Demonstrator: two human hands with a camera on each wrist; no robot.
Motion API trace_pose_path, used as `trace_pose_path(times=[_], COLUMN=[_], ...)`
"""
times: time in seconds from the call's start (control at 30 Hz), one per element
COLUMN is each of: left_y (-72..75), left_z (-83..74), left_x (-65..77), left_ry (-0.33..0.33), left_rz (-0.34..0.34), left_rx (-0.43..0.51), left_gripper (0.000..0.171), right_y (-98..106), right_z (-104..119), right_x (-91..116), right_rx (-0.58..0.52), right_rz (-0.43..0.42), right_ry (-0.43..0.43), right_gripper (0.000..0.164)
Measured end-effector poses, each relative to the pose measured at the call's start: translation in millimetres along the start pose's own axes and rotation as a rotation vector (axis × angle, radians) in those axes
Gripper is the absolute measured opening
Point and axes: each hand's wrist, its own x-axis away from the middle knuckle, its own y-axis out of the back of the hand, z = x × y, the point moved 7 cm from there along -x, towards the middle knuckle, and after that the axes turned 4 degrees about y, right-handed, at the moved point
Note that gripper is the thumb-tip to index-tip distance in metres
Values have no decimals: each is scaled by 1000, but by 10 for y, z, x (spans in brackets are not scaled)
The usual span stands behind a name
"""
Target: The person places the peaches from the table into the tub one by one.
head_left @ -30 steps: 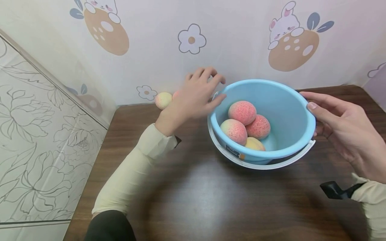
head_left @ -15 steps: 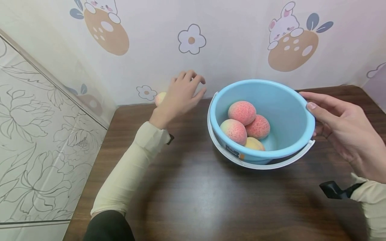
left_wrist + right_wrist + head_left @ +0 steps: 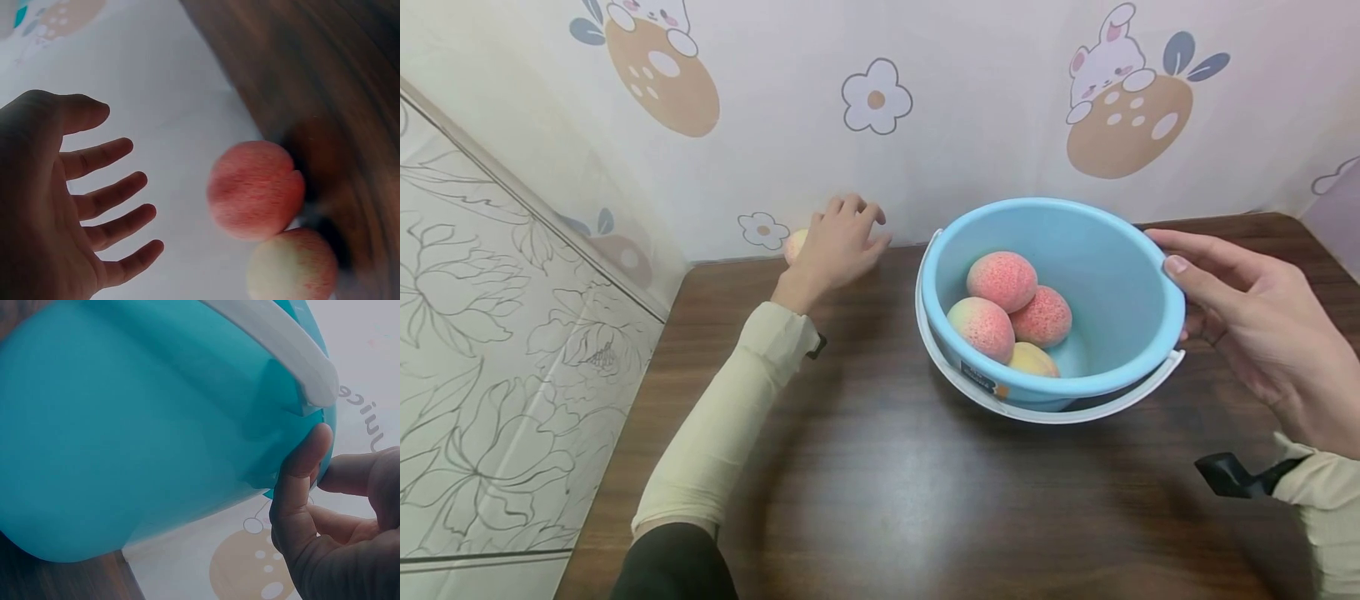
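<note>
A light blue bucket (image 3: 1120, 292) stands on the table with several red-and-yellow peaches (image 3: 1002, 281) inside. My right hand (image 3: 1262, 325) pinches its right rim, thumb on one side and fingers on the other, as the right wrist view confirms by the hand (image 3: 312, 519). My left hand (image 3: 835, 250) is over the table's back edge, left of the bucket, holding nothing. In the left wrist view its spread fingers (image 3: 115, 194) are apart from a red peach (image 3: 253, 190) and a pale yellow-and-red peach (image 3: 290, 269), which touch each other. From the head view, the hand hides the red one.
A dark brown wooden table (image 3: 880, 500) carries everything. Behind it rises a patterned wall (image 3: 977, 108), close to the loose peaches. A white handle (image 3: 1045, 415) hangs down around the bucket's front. Floral panelling (image 3: 497, 358) borders the left side.
My left hand has moved left and down, from beside the bucket's rim to over the loose peaches. The right hand and bucket have stayed in place.
</note>
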Motion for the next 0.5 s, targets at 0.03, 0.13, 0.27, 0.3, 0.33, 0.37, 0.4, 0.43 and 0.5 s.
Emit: trace_pose_path(times=[0.03, 0.13, 0.27, 0.3, 0.33, 0.37, 0.4, 0.43, 0.5], left_y=[-32, -125, -230, -254, -275, -295, -312, -326, -346], left_z=[21, 82, 157, 173, 187, 201, 214, 225, 242], left_x=[-8, -30, -52, -56, -59, -60, -61, -62, -65], left_ry=[3, 10, 20, 21, 21, 22, 21, 21, 22], left_rz=[5, 17, 33, 38, 42, 46, 48, 49, 50], left_rx=[-3, -5, -7, -12, -17, -23, -29, -32, -39], left_gripper=[39, 39, 40, 40, 41, 41, 41, 40, 39], right_y=[0, 6, 11, 10, 7, 4, -1, -4, -12], right_z=[0, 0, 2, 4, 5, 7, 9, 11, 16], right_x=[-1, -2, 1, 0, -1, -2, -4, -6, -9], right_rx=[6, 34, 63, 54, 52, 37, 21, 7, -21], right_rz=[0, -7, -14, -14, -12, -10, -7, -5, -1], right_ry=[-1, -7, -6, -3, -1, 2, 5, 8, 14], right_gripper=[45, 46, 46, 46, 46, 45, 44, 44, 43])
